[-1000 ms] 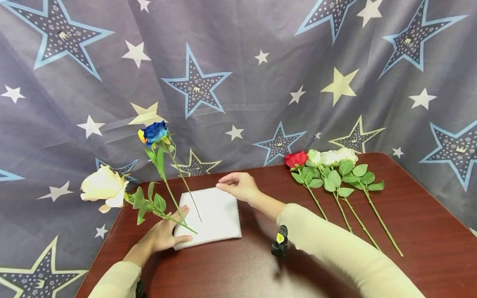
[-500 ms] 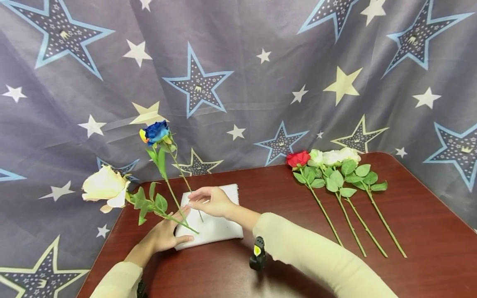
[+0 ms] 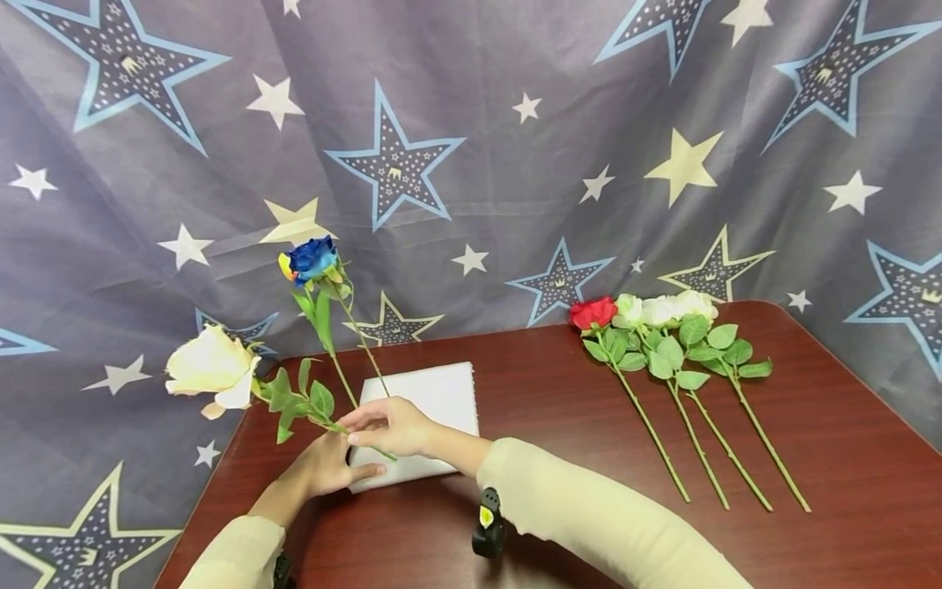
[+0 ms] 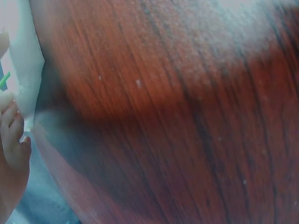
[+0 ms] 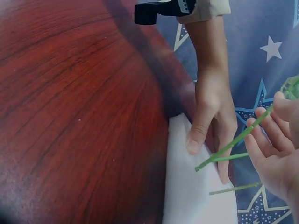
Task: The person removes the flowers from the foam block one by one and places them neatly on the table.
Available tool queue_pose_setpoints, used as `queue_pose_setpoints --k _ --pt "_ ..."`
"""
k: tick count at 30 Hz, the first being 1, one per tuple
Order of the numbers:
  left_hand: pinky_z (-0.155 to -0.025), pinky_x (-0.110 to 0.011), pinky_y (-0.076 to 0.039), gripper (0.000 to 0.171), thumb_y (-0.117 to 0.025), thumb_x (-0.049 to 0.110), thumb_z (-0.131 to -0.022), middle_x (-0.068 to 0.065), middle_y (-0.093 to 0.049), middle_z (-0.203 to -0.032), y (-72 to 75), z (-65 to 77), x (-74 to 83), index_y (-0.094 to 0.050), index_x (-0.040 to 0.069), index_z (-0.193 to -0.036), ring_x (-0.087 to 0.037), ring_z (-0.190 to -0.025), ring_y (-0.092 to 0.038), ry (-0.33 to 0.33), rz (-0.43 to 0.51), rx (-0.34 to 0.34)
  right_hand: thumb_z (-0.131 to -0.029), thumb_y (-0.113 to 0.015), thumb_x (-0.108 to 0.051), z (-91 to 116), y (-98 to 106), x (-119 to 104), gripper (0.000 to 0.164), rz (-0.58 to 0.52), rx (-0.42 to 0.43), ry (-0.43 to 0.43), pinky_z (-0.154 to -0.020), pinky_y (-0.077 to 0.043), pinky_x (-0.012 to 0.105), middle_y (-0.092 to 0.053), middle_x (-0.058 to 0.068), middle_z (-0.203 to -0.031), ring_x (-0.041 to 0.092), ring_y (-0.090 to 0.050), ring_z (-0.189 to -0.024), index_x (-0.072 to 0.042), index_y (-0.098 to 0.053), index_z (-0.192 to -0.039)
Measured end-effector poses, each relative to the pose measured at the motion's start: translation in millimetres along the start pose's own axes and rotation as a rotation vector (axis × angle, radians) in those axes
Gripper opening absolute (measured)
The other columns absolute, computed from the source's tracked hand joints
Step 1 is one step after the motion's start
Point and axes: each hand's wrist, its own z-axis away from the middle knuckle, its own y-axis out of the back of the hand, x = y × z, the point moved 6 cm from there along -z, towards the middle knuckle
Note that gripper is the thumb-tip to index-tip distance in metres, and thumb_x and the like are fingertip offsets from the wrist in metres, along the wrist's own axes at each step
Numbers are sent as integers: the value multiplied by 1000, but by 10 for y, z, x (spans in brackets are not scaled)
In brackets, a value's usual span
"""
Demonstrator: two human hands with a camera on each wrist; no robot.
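In the head view my left hand [image 3: 316, 468] rests on the left end of a white block [image 3: 441, 393], its thumb and straight fingers spread over the end. My right hand [image 3: 401, 429] is over the block, its thumb and fingers around the green stem [image 5: 233, 140] of a cream rose [image 3: 209, 368]. That rose leans far left, its stem end at the block. Behind it stand a blue rose [image 3: 312, 260] and a yellow-orange bloom [image 3: 285, 267] partly hidden by it. In the right wrist view, another thin stem [image 5: 233, 188] meets the block.
On the right of the brown table [image 3: 545, 458] lie a red rose [image 3: 593, 313] and several white roses [image 3: 662, 309], stems toward the front. A grey star-patterned cloth [image 3: 486, 164] hangs behind. A black wrist device [image 3: 488, 523] sits on the right sleeve.
My right hand has moved left and down from the block's back edge to the cream rose's stem. The left hand and the flowers have stayed put; the view has shifted slightly.
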Motion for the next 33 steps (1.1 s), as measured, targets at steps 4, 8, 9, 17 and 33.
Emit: queue_pose_setpoints --k 4,8,9,17,33 --pt "-106 -56 -42 76 -76 47 -74 -20 -62 -128 -13 -6 8 -56 -1 -129 -39 -121 -58 -38 0 11 -87 -68 -8 12 -17 -11 21 99 14 25 -79 -50 8 -74 8 -111 17 -70 -99 -4 -73 -108" --pt "-108 -61 -36 85 -77 47 -74 -20 -54 -140 -17 -4 27 -48 -2 -138 -44 -129 -49 -83 14 35 -87 -70 -11 46 10 -53 15 246 38 98 -80 -47 6 -77 4 -97 10 -69 -94 -8 -77 -100" --pt "-108 -61 -37 86 -78 47 -74 -21 -49 -144 -15 -4 28 -47 -1 -139 -44 -131 -47 -92 26 39 -86 -70 -12 57 21 -64 14 269 49 116 -81 -47 6 -77 3 -95 9 -69 -95 -9 -77 -98" --pt "-98 -50 -49 76 -69 60 -77 -13 -63 -129 -6 -31 1 -58 6 -129 -33 -120 -58 -46 -27 -24 -80 -78 -17 109 164 -43 16 255 191 109 -71 -46 2 -77 5 -93 14 -73 -89 -7 -79 -92" --pt "-108 -60 -37 96 -74 53 -75 -21 -41 -150 -12 -49 0 -38 0 -146 -48 -133 -43 -69 -52 5 -77 -80 -14 145 410 77 17 22 364 40 -71 -51 8 -76 12 -90 19 -74 -87 -3 -78 -89"
